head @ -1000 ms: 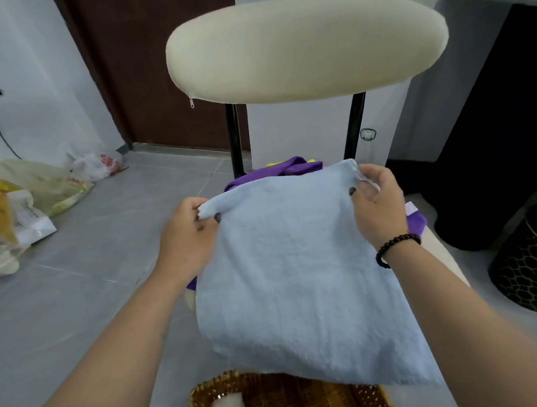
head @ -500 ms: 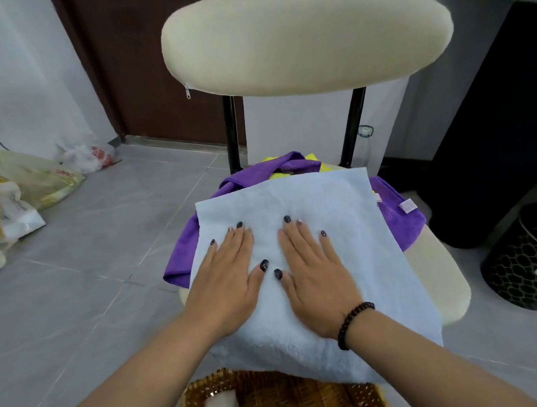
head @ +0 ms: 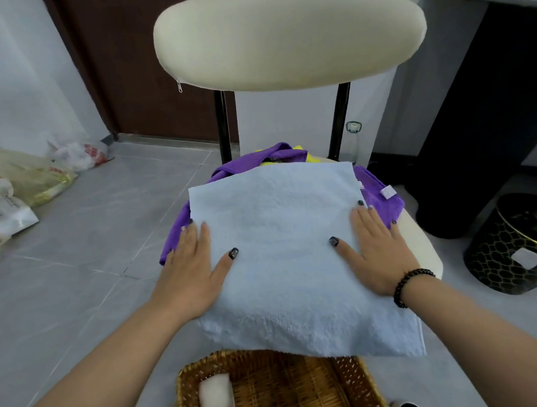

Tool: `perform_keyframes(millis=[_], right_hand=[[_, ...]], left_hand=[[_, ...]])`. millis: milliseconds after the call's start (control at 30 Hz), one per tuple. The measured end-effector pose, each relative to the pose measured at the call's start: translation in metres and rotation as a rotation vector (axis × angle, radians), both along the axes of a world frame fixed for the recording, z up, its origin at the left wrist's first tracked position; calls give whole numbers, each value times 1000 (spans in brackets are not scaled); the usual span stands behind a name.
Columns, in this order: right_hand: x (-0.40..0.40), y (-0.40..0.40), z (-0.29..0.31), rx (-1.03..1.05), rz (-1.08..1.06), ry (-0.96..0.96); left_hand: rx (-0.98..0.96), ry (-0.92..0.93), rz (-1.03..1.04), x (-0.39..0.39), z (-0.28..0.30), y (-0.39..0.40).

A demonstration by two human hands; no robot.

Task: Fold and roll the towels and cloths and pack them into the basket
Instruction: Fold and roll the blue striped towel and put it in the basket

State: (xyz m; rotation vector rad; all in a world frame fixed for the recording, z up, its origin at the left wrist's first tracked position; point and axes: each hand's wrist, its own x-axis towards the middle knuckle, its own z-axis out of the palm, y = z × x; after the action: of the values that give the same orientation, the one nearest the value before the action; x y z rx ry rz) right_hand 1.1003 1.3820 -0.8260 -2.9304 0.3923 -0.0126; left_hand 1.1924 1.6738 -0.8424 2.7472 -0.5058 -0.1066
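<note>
A light blue towel (head: 282,252) lies spread flat on the chair seat, its near edge hanging over the front. My left hand (head: 192,271) presses flat on its left edge with straight fingers. On the right edge, my right hand (head: 377,253) presses flat the same way. Under the towel lie a purple cloth (head: 377,196) and a yellow cloth (head: 308,158), mostly hidden. A wicker basket (head: 350,384) stands on the floor below, holding a rolled white towel (head: 216,398) with red print at its left side.
The cream chair (head: 288,35) has a wide padded backrest on black posts. Plastic bags (head: 24,186) lie on the grey floor at left. A black and gold patterned stool (head: 515,245) stands at right, beside a dark cabinet (head: 490,101).
The towel, held up by its top corners a second ago, now lies flat on the seat. Both hands have slid apart from the middle to the towel's side edges.
</note>
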Motion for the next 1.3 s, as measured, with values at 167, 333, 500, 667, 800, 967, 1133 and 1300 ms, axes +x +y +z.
perform_keyframes(millis=[167,333,500,667,800,967,1133,1300], right_hand=[[-26,0,-1,184,-41,-145],[-57,15,0,281,-97,-198],[-81,28,-8,365,-253,-366],[-98,19,-7,560,-552,-483],[-113,11,-18,694,-569,-399],[-132,8,-34,932,-588,-149],[-140,2,-33,1022,-587,-105],[-144,6,-32,1072,-531,-40]], left_hand=[[-372,65,244,-21,-12,12],[-680,172,463,-52,-21,10],[-893,476,450,-87,-28,0],[-823,617,270,-106,-36,13],[-786,629,341,-119,-39,22],[-836,642,378,-137,-35,33],[-900,618,429,-154,-29,37],[-848,617,412,-163,-28,48]])
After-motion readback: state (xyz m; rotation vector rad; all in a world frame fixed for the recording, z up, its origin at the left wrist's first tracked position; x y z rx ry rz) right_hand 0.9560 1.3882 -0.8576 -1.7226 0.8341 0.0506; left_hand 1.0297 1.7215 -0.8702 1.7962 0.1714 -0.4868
